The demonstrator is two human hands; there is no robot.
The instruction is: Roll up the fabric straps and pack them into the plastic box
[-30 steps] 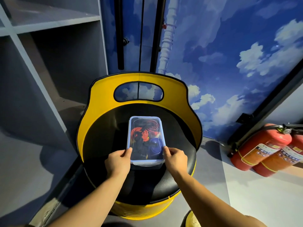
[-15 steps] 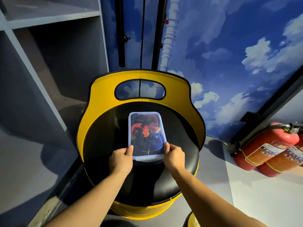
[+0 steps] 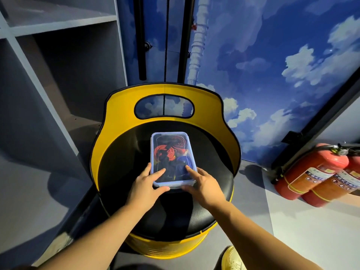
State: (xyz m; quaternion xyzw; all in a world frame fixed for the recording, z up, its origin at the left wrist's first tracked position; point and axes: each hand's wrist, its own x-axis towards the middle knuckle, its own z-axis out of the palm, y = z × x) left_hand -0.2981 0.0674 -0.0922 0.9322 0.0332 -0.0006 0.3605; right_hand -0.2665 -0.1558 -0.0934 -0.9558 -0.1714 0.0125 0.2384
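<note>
Showing red and blue rolled straps (image 3: 169, 152) through clear lidded plastic box (image 3: 172, 158)

left hand (image 3: 145, 184), right hand (image 3: 204, 184), forearms extended, fingers straight

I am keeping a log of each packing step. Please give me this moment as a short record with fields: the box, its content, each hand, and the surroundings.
box: clear plastic box with blue-rimmed lid on, lying on the black seat of a yellow barrel chair
content: rolled fabric straps, red, black and blue, seen through the lid
left hand: at the near left corner, forefinger on the lid, thumb on the near edge
right hand: at the near right corner, forefinger on the lid
surroundings: grey shelf at left, two red fire extinguishers on the floor at right
</note>
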